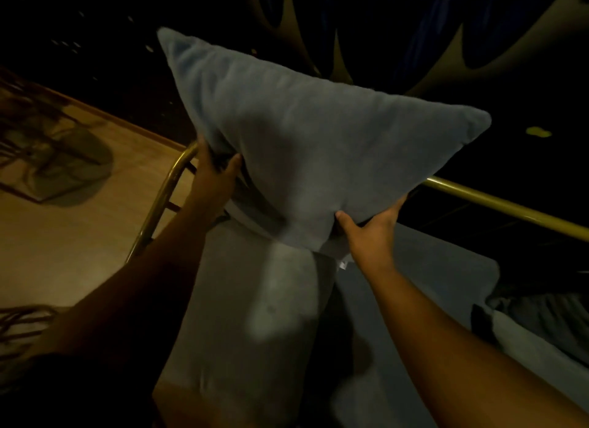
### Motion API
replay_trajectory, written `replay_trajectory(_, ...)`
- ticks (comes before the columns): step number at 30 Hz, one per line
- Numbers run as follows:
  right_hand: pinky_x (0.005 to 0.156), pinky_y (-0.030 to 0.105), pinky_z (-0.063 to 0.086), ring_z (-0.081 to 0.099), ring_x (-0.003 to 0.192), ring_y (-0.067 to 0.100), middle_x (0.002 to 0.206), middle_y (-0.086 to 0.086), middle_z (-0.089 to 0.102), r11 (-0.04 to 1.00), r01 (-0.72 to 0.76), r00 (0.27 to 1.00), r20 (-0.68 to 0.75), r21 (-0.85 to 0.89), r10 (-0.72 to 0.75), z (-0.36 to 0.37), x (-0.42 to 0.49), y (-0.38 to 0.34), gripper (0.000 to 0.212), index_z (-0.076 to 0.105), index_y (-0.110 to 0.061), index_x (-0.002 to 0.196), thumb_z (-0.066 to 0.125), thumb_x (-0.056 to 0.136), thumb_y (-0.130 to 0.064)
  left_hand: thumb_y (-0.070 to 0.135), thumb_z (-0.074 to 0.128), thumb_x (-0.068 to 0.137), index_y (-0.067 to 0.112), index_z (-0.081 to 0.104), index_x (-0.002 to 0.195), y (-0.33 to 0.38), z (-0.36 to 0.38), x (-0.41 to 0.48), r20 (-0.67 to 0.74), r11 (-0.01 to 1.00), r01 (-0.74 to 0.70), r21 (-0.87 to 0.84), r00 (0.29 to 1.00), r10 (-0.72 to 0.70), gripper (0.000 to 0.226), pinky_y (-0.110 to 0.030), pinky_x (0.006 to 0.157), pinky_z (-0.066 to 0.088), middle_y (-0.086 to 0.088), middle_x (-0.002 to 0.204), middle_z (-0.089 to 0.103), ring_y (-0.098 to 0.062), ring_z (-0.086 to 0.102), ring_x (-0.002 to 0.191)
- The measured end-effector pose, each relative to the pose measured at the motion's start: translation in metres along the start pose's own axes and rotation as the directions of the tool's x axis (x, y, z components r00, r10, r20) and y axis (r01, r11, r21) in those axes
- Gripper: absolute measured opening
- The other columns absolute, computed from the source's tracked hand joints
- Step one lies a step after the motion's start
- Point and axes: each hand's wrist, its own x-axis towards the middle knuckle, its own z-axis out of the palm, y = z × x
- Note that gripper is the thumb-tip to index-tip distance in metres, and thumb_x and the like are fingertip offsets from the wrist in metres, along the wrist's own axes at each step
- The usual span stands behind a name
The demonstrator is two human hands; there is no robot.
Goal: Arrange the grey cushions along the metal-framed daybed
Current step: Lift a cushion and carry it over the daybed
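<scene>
Square grey velvet cushion [306, 153] raised over brass-framed daybed [497, 204]
Left hand [216, 172] and right hand [373, 233] clamp opposite edges, likely steadying it for placement.

One wide-angle camera, worn on the person's head, looks forward and steeply down at close range over the daybed's brass rail [510, 208], wooden floor [79, 236] to the rail's left.

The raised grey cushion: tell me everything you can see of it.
The grey cushion is square, plush fabric with pointed corners, held tilted on a corner above the daybed. The left hand grips its left edge, the right hand its lower edge, thumb pressing in. A small white tag hangs below.
</scene>
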Motion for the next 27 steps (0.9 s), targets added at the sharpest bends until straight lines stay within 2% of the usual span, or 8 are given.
replay_trajectory(3,0.112,0.029,0.027,0.032,0.137,0.018,0.152,0.005,0.026,1.0,0.013,1.0,-0.01,-0.008,-0.013,-0.004,0.0,-0.005,0.115,0.006,-0.018,0.15,0.085,0.067,-0.025,0.041,0.058,0.089,0.036,0.002,0.15,-0.004,0.02,-0.014,-0.03,0.991,0.081,-0.106,0.996,-0.084,0.084,-0.053,0.112,0.035,-0.005,0.158,0.026,-0.027,0.031,0.142)
replay_trajectory(6,0.112,0.024,0.023,0.022,0.136,0.01,0.155,0.008,0.015,0.997,0.046,0.994,-0.101,-0.065,-0.053,-0.012,-0.003,-0.027,0.115,0.01,-0.015,0.15,0.085,0.065,-0.031,0.052,0.063,0.078,0.035,0.003,0.151,0.002,0.026,-0.024,-0.092,0.997,0.001,-0.078,0.996,-0.008,0.097,-0.056,0.114,0.029,-0.007,0.162,0.009,-0.03,0.015,0.147)
replay_trajectory(9,0.116,0.033,0.013,0.004,0.143,0.018,0.158,0.013,0.0,0.95,0.227,0.944,-0.191,-0.214,-0.269,-0.02,0.005,-0.068,0.115,0.006,-0.022,0.15,0.084,0.066,-0.036,0.061,0.062,0.074,0.033,0.001,0.15,0.027,0.026,-0.023,-0.091,0.958,-0.209,0.196,0.969,0.23,0.102,-0.06,0.117,0.017,-0.016,0.161,-0.011,-0.037,-0.006,0.148)
replay_trajectory(11,0.115,0.054,0.005,-0.005,0.145,0.037,0.16,0.013,0.0,0.831,0.327,0.908,-0.092,-0.45,-0.408,-0.02,0.015,-0.097,0.106,0.008,-0.03,0.149,0.078,0.069,-0.045,0.073,0.054,0.072,0.036,0.006,0.147,0.053,0.024,-0.015,-0.037,0.813,-0.377,0.444,0.899,0.437,0.097,-0.061,0.116,0.009,-0.021,0.16,-0.003,-0.044,-0.004,0.146)
replay_trajectory(13,0.11,0.065,-0.003,-0.011,0.145,0.039,0.162,0.006,-0.002,0.643,0.347,0.907,0.07,-0.683,-0.415,-0.015,0.028,-0.117,0.094,0.016,-0.036,0.149,0.069,0.073,-0.054,0.076,0.051,0.07,0.036,0.014,0.147,0.075,0.027,-0.003,0.069,0.643,-0.455,0.616,0.844,0.532,0.095,-0.065,0.113,0.009,-0.019,0.16,0.009,-0.049,0.001,0.145)
replay_trajectory(15,0.105,0.071,-0.008,-0.013,0.146,0.034,0.162,0.0,0.001,0.547,0.364,0.914,0.177,-0.754,-0.365,-0.006,0.038,-0.124,0.087,0.017,-0.038,0.148,0.064,0.077,-0.055,0.076,0.055,0.067,0.038,0.015,0.149,0.082,0.033,0.008,0.191,0.59,-0.441,0.676,0.879,0.438,0.099,-0.071,0.11,0.01,-0.01,0.162,0.009,-0.045,-0.002,0.146)
replay_trajectory(20,0.107,0.071,-0.008,-0.004,0.147,0.027,0.157,-0.003,0.02,0.47,0.413,0.909,0.319,-0.78,-0.27,0.012,0.035,-0.098,0.079,0.02,-0.041,0.146,0.064,0.081,-0.048,0.071,0.067,0.062,0.042,0.014,0.148,0.041,0.032,0.007,0.278,0.692,-0.333,0.64,0.941,0.196,0.105,-0.075,0.109,0.008,0.004,0.163,0.003,-0.034,-0.013,0.148)
replay_trajectory(27,0.107,0.069,-0.007,-0.009,0.147,0.026,0.159,-0.004,0.01,0.524,0.402,0.915,0.349,-0.751,-0.203,0.003,0.025,-0.103,0.081,0.013,-0.04,0.148,0.062,0.083,-0.042,0.063,0.071,0.066,0.04,0.016,0.148,0.053,0.03,-0.004,0.284,0.694,-0.319,0.646,0.944,0.168,0.101,-0.074,0.108,0.014,0.003,0.163,0.004,-0.038,-0.01,0.147)
